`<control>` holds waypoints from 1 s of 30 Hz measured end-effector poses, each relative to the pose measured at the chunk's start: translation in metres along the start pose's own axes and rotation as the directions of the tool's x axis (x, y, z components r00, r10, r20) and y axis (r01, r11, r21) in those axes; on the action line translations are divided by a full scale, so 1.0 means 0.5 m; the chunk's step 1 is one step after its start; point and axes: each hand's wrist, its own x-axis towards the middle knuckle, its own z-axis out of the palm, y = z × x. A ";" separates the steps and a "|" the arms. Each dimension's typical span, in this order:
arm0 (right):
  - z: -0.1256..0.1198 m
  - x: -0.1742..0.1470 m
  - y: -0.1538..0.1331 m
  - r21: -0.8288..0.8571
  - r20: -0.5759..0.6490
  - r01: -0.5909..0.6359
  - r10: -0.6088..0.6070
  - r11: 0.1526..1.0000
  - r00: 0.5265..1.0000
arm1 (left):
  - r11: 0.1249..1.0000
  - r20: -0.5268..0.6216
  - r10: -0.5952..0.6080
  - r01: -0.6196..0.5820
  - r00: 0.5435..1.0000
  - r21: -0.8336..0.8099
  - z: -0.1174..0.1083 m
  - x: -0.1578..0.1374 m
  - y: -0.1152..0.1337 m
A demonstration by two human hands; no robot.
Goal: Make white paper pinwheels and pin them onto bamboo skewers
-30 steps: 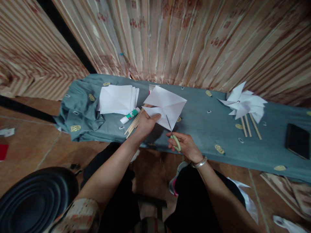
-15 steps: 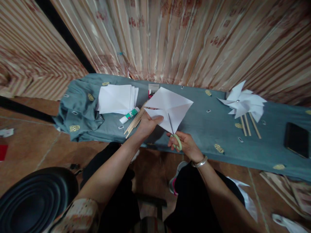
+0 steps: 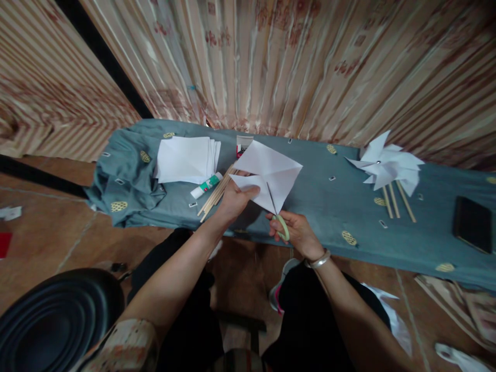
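Note:
My left hand point(image 3: 237, 199) pinches a square sheet of white paper point(image 3: 281, 168) at its left side, thumb on top. The sheet has crease lines and a slit running in from its left corner. Green-handled scissors point(image 3: 282, 226) are gripped in my right hand point(image 3: 296, 230), which wears a silver bangle at the wrist. Their blades lie at the sheet's near corner and point toward its middle. Just left of the sheet are several wooden sticks point(image 3: 216, 196), a glue tube point(image 3: 206, 185) and a small open red-and-white box point(image 3: 244, 143), partly hidden by the paper.
A stack of white paper point(image 3: 186, 159) lies at the left of the cloth-covered table point(image 3: 321, 206). White paper pinwheels point(image 3: 387, 160) on sticks and a black phone-like object point(image 3: 473, 223) lie on the right. A black round stool point(image 3: 58, 320) stands at lower left. A curtain point(image 3: 271, 67) hangs behind.
The sheet's right corner has shifted slightly left and down, and the scissor handles look a little closer together. My left hand keeps its hold in nearly the same place.

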 end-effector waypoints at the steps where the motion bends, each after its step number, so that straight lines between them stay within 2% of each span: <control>1: -0.001 0.000 0.001 -0.005 0.003 0.000 0.000 1.000 1.000 | 1.000 0.003 -0.002 0.002 1.000 -0.004 0.000 0.000 0.001; 6: -0.004 0.001 0.000 -0.014 0.031 0.016 -0.015 1.000 0.999 | 1.000 -0.013 -0.018 0.019 1.000 0.025 0.001 -0.002 0.000; 13: -0.005 0.000 0.000 -0.036 0.048 0.046 -0.044 0.998 0.998 | 0.997 0.023 -0.022 0.021 0.999 0.071 0.004 -0.008 -0.003; 23: -0.003 0.002 0.001 -0.069 0.016 0.034 -0.033 0.997 0.999 | 0.999 0.029 -0.045 0.044 0.999 0.023 0.005 -0.006 -0.002; 30: 0.000 0.004 0.006 -0.034 0.002 0.043 -0.043 0.998 0.999 | 0.999 0.016 -0.047 0.046 0.999 0.019 0.006 -0.007 -0.002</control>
